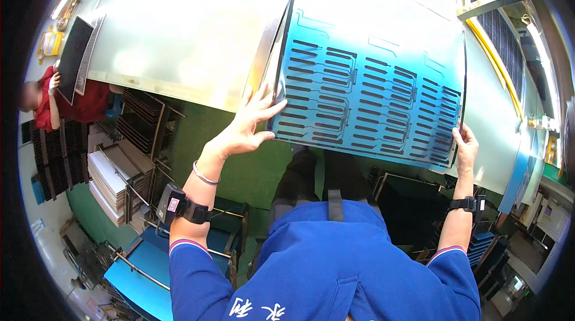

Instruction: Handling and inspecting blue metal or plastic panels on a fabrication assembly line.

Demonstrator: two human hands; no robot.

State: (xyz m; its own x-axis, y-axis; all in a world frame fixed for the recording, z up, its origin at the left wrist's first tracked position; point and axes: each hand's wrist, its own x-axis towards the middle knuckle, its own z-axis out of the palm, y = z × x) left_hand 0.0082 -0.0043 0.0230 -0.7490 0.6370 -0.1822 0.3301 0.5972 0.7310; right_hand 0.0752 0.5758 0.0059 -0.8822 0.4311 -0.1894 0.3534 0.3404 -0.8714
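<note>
A blue panel point(365, 99) printed with rows of dark bars and fine lines lies tilted in front of me over a bright, pale worktop. My right hand point(465, 146) pinches its near right edge, thumb on top. At the near left corner, my left hand point(247, 122) has its fingers spread, the fingertips against or very close to the panel's edge. Whether they touch cannot be made out. Along that left side runs a dark, thin edge, with a brownish strip beside it. The panel's far part is washed out by glare.
The pale worktop point(179, 75) stretches left. A person in red point(45, 102) holds a dark panel point(76, 51) at far left. Below stand a rack with stacked pale boards point(117, 183) and a rack with blue sheets point(141, 267). A metal frame point(494, 4) rises at far right.
</note>
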